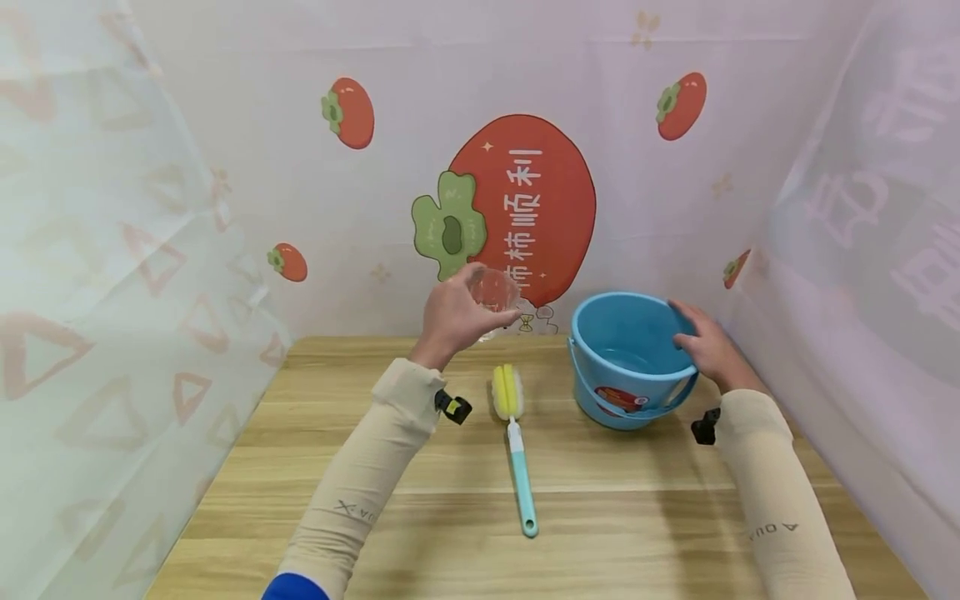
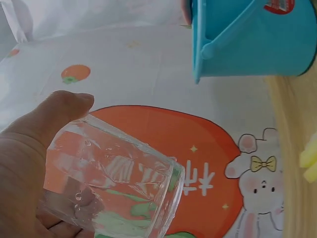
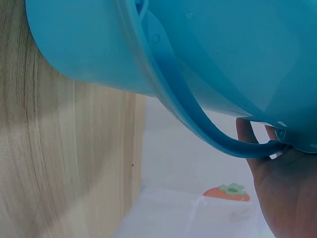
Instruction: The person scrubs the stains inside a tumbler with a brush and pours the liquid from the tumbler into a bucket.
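My left hand point(image 1: 463, 312) grips a clear drinking glass point(image 1: 495, 293), raised over the back of the table. In the left wrist view the thumb lies along one side of the glass point(image 2: 119, 183) and fingers show behind it; droplets cling to its wall. A light blue bucket point(image 1: 633, 367) stands upright at the back right, its handle hanging down in front. My right hand point(image 1: 705, 342) holds the bucket's right rim, and in the right wrist view its fingers are partly hidden behind the bucket point(image 3: 89, 49).
Between the arms lies a long-handled brush point(image 1: 521, 479) with a yellow and white sponge head pointing to the back. The wooden table point(image 1: 600, 508) meets a white curtain point(image 1: 225, 125) with printed persimmons behind, and more curtain hangs at both sides.
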The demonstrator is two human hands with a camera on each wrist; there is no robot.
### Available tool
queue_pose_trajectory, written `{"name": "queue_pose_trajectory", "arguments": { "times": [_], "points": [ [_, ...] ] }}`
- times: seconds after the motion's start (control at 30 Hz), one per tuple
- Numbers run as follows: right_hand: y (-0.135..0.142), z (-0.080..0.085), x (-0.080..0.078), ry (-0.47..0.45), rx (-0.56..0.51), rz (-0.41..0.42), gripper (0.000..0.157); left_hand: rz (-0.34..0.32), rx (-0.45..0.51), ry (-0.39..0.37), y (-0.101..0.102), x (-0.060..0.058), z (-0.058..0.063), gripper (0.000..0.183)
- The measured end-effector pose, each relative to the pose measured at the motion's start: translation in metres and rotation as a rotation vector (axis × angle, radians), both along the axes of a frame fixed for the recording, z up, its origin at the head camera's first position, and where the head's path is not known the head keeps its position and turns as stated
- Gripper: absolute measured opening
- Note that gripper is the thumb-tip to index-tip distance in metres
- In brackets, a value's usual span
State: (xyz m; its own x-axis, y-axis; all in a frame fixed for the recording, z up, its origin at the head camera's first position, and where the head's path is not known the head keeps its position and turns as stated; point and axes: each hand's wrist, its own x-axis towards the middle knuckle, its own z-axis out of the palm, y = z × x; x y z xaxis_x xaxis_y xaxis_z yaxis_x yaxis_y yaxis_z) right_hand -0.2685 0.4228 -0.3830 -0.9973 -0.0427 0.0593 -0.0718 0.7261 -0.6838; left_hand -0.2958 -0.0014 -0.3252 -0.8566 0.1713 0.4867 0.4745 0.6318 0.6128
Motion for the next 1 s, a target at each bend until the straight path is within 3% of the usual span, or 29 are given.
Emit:
{"name": "queue_pose_trajectory", "arguments": {
  "times": [0.17,0.63,0.8,1.0],
  "points": [
    [0.006,-0.001,0.002,0.014,-0.001,-0.001,0.073,-0.042,0.071,-0.028,-0.01,0.007,-0.029,0.081],
    [0.004,-0.004,-0.002,0.042,0.043,0.004,0.072,-0.011,0.147,-0.16,-0.034,0.022,-0.112,0.087],
    [0.004,-0.003,-0.001,0.045,0.041,0.013,0.072,0.028,0.161,-0.217,-0.037,0.025,-0.136,0.087],
    [0.002,-0.002,0.0,0.029,0.028,0.012,0.072,0.03,0.135,-0.29,-0.04,0.029,-0.16,0.086]
  ]
}}
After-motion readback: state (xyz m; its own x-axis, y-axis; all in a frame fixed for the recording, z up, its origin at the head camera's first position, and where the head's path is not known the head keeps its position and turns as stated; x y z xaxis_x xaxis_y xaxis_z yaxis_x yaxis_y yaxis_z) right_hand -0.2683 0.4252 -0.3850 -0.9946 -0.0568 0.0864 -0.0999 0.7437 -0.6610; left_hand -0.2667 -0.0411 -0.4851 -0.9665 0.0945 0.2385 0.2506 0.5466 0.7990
